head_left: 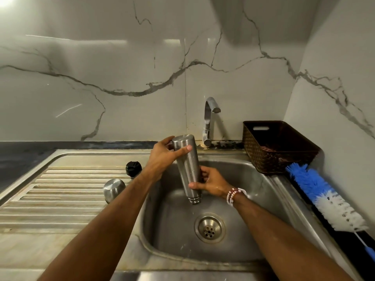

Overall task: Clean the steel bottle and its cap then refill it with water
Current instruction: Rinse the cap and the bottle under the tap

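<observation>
Steel bottle [187,169] was upside down over the sink [233,250], slightly tilted, with its mouth pointing at the drain [210,228]. Left hand [162,157] was wrapped round the base end, uppermost. Right hand [213,183] was curled round the body just above the threaded neck.

Step judged to be draining the rinse water. To do it well: keep the mouth low inside the basin, shake briefly, and hold with both hands, as the steel looked wet.

Steel cap [114,189] and black stopper [133,168] sat on the drainboard [60,191], apart from the bottle.
</observation>
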